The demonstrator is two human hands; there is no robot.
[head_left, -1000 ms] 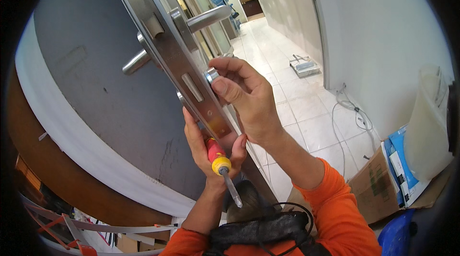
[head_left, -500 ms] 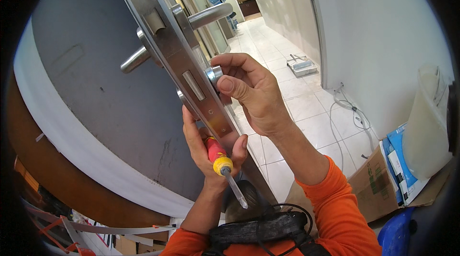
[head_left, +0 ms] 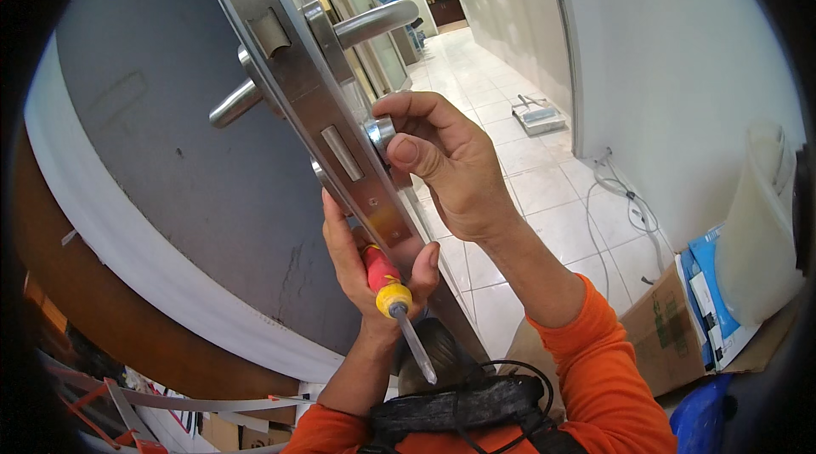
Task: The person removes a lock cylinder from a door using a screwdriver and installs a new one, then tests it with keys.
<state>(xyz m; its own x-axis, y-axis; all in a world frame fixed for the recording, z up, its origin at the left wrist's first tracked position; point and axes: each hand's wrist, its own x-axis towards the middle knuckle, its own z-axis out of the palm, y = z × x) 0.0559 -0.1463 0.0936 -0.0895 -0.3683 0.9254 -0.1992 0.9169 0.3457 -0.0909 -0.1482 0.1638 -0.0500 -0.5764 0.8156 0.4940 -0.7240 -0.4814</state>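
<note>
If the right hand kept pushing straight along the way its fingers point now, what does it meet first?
The right hand already pinches a round metal knob at the door's lock side, so it would press that against the steel lock plate behind it. Depth is unclear.

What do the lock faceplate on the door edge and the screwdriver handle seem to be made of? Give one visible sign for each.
Lock faceplate: probably brushed stainless steel, grey with a dull satin sheen. Screwdriver handle, in the left hand: likely moulded plastic, glossy red and yellow.
</note>
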